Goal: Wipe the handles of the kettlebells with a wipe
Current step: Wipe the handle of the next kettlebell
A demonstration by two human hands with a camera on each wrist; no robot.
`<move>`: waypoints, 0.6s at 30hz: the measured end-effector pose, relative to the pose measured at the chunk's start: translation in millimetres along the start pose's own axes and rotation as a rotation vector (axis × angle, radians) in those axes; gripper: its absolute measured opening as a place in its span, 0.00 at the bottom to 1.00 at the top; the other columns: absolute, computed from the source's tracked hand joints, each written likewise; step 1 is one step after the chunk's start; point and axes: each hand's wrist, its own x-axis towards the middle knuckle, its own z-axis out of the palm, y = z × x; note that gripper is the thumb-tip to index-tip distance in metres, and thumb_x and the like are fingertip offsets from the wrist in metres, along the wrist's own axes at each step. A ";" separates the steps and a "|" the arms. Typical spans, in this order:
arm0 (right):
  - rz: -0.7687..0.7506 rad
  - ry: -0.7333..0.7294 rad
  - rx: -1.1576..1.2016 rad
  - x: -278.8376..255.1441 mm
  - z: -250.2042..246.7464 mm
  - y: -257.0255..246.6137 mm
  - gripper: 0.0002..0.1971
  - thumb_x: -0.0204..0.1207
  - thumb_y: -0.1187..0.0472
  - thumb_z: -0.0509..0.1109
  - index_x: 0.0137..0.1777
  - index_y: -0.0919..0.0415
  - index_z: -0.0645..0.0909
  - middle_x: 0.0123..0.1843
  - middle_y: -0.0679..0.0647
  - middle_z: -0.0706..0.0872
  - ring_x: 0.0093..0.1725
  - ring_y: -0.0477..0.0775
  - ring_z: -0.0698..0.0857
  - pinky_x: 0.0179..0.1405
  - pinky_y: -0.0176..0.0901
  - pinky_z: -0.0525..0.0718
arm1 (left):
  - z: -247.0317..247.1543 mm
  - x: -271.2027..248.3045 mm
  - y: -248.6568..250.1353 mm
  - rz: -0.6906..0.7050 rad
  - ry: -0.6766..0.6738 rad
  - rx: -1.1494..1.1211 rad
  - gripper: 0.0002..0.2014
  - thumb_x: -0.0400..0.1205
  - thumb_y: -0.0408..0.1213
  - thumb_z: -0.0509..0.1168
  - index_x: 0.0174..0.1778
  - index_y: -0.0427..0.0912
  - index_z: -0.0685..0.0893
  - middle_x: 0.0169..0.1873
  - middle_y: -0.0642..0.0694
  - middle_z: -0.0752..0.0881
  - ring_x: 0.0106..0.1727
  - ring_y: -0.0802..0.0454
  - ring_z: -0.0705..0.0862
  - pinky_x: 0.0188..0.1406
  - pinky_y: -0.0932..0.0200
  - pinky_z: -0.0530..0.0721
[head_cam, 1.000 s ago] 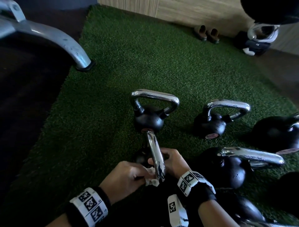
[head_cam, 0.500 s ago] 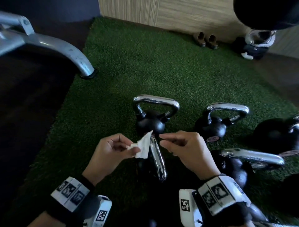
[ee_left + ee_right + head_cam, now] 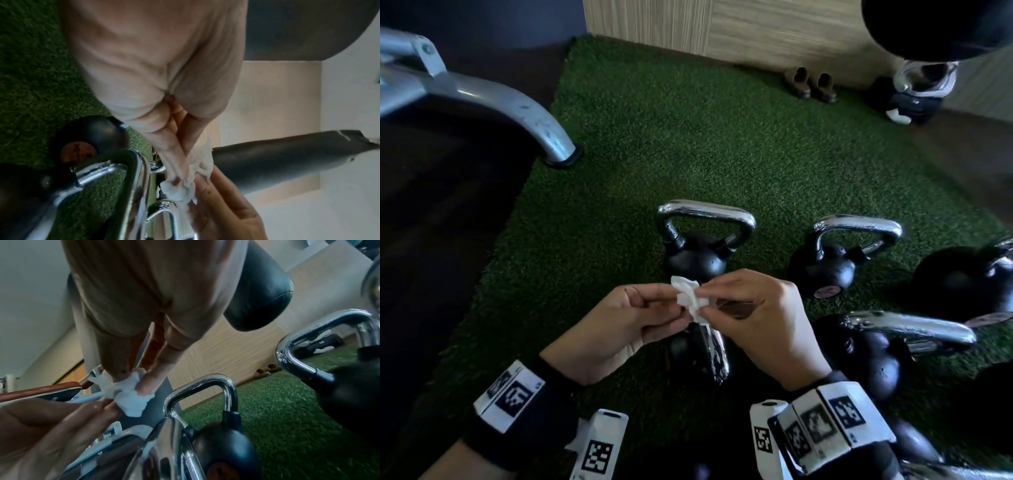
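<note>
I see both hands raised above the green turf mat (image 3: 688, 137), meeting over the nearest kettlebell (image 3: 688, 353), whose chrome handle (image 3: 717, 356) runs toward me below the fingers. My left hand (image 3: 619, 329) pinches a crumpled white wipe (image 3: 690, 298) between thumb and fingertips, and my right hand (image 3: 753, 318) pinches the same wipe from the other side, thumb and forefinger closed on it. The wipe hangs in the air between the two hands, just above the far end of that handle; I cannot tell whether it touches the metal. In the left wrist view the wipe (image 3: 180, 190) is bunched at the fingertips beside the chrome loop, and in the right wrist view it (image 3: 129, 397) sits wadded between the fingers of both hands.

Beyond the hands, near the middle of the mat, a second kettlebell (image 3: 697, 257) stands upright, and a third kettlebell (image 3: 825, 270) stands to its right. More dark weights crowd the mat's right edge. A grey metal leg (image 3: 524, 116) of a machine plants its foot at the mat's left edge, and a pair of brown shoes (image 3: 811, 84) rests at the far edge by the wooden wall
</note>
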 end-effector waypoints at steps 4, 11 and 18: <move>0.167 0.076 0.029 -4.7 -4.7 15.3 0.11 0.66 0.72 0.85 0.43 0.55 0.96 0.43 0.43 0.94 0.40 0.43 0.92 0.41 0.34 0.89 | -9.2 9.6 -14.4 0.126 0.012 0.662 0.26 0.84 0.19 0.66 0.74 0.50 0.82 0.64 0.49 0.91 0.70 0.55 0.87 0.71 0.56 0.85; 0.616 0.182 0.140 -11.6 -2.1 68.2 0.08 0.70 0.65 0.84 0.41 0.50 0.95 0.36 0.49 0.95 0.38 0.50 0.95 0.49 0.55 0.94 | -15.0 26.7 -79.9 0.050 -0.049 1.571 0.74 0.67 0.68 0.79 0.90 0.43 0.30 0.89 0.56 0.37 0.89 0.55 0.36 0.89 0.55 0.40; 0.780 0.134 0.253 -3.6 27.5 99.2 0.06 0.70 0.71 0.84 0.44 0.61 0.93 0.40 0.60 0.94 0.43 0.60 0.95 0.47 0.52 0.95 | -10.9 62.0 -141.6 0.333 0.222 1.489 0.65 0.75 0.75 0.60 0.88 0.32 0.31 0.90 0.37 0.41 0.91 0.42 0.48 0.91 0.45 0.54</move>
